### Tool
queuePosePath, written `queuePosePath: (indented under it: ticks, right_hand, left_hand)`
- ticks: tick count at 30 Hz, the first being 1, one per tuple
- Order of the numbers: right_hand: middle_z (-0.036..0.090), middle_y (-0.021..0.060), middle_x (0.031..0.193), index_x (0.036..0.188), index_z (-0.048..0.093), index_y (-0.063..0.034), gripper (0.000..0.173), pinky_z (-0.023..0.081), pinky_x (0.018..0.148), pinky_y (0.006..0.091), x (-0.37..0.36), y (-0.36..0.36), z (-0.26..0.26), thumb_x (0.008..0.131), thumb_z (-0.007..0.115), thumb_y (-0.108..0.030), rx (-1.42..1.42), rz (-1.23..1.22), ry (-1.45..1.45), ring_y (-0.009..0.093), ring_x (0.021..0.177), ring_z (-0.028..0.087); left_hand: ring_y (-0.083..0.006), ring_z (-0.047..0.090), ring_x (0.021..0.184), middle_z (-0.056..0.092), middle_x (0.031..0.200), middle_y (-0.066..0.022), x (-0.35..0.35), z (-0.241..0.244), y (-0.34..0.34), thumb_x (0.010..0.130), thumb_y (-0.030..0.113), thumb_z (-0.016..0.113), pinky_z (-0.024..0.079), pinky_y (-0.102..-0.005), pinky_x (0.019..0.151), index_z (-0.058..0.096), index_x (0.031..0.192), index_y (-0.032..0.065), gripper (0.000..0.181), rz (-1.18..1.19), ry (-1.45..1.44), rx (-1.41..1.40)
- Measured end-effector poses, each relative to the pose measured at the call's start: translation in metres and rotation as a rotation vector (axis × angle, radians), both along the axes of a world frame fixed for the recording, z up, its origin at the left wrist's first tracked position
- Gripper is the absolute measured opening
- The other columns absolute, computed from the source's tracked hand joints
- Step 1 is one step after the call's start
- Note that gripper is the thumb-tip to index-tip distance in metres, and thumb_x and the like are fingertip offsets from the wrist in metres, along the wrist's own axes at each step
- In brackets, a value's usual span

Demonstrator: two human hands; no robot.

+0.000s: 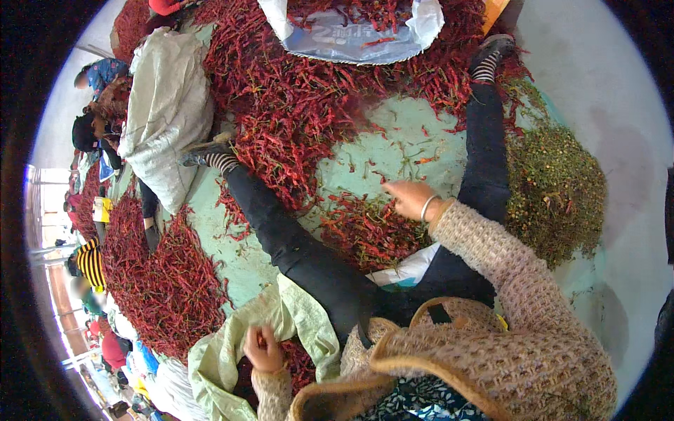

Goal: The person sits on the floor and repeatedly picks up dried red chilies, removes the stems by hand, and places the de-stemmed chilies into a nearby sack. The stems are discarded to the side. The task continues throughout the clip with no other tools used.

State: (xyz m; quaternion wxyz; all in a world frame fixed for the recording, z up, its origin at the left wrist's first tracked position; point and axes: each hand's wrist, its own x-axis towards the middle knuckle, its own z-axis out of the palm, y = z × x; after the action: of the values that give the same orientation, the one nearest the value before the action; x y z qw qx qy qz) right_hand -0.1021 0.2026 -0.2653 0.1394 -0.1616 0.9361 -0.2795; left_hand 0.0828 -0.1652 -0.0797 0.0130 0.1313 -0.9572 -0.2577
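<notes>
My left hand (265,349) hangs with curled fingers over the mouth of a pale green woven sack (308,310). Dried red chili peppers (299,362) lie inside that sack. Something dark red shows between the fingers, but whether they grip it is unclear. Between my legs, my right hand (412,200), with a white bangle (427,208) at the wrist, is bent above a small heap of red chilies with stems (368,231). Its fingertips are close together beside a bit of red chili; I cannot tell whether they hold it.
A large chili heap (284,105) spreads beyond my feet, with an open white sack (358,44) on it. A full white woven sack (166,110) stands left. Greenish-brown debris (555,194) is piled right of my leg. Several people sit farther left near another chili heap (158,284).
</notes>
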Motion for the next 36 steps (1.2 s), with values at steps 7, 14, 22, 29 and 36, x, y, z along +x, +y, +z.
queuePosePath:
  ticks: [7, 14, 22, 29, 36]
  right_hand:
    - [0.058, 0.0145, 0.095, 0.101, 0.052, -0.0045, 0.032, 0.049, 0.070, 0.0429, -0.117, 0.003, -0.024, 0.078, 0.058, -0.027, 0.194, -0.231, 0.095, 0.032, 0.085, 0.059]
    - [0.061, 0.0186, 0.090, 0.092, 0.055, -0.0006, 0.027, 0.048, 0.070, 0.0453, -0.197, -0.002, -0.075, 0.076, 0.060, -0.022, 0.378, -0.280, 0.050, 0.035, 0.080, 0.061]
    - [0.062, 0.0188, 0.077, 0.084, 0.059, 0.0006, 0.035, 0.047, 0.067, 0.0418, -0.102, 0.038, -0.063, 0.071, 0.061, -0.031, -0.049, -0.279, -0.246, 0.035, 0.073, 0.060]
    - [0.060, 0.0102, 0.070, 0.083, 0.057, 0.0009, 0.034, 0.046, 0.056, 0.0325, -0.109, 0.040, -0.032, 0.075, 0.063, -0.031, -0.682, -0.482, -0.425, 0.017, 0.060, 0.059]
    - [0.057, 0.0014, 0.062, 0.083, 0.055, -0.0025, 0.021, 0.039, 0.041, 0.0231, -0.110, 0.043, -0.024, 0.085, 0.058, -0.023, -1.036, -0.555, -0.483, 0.008, 0.044, 0.049]
  left_hand:
    - [-0.0432, 0.040, 0.114, 0.032, 0.129, -0.0291, 0.112, -0.012, -0.104, 0.060, 0.045, 0.074, 0.039, -0.0457, 0.091, 0.032, 0.129, 0.0042, 0.091, -0.247, -0.681, -0.342]
    - [-0.0394, 0.033, 0.122, 0.034, 0.131, -0.0238, -0.180, -0.051, 0.007, 0.079, 0.020, 0.062, 0.030, -0.0419, 0.099, 0.038, 0.126, 0.0015, 0.056, -0.576, -0.030, -0.123]
    - [-0.0437, 0.028, 0.123, 0.024, 0.134, -0.0283, -0.461, -0.212, 0.090, 0.066, 0.053, 0.069, 0.029, -0.0451, 0.100, 0.026, 0.133, 0.0047, 0.093, -0.386, 0.150, 0.010]
    - [-0.0437, 0.042, 0.110, 0.033, 0.128, -0.0204, -0.436, -0.205, 0.230, 0.055, 0.041, 0.078, 0.042, -0.0494, 0.088, 0.034, 0.126, 0.0168, 0.087, -0.402, -0.247, -0.333]
    - [-0.0384, 0.044, 0.104, 0.039, 0.123, -0.0148, -0.353, -0.201, 0.236, 0.057, 0.021, 0.075, 0.041, -0.0474, 0.085, 0.043, 0.116, 0.0166, 0.067, -0.665, -0.040, -0.377]
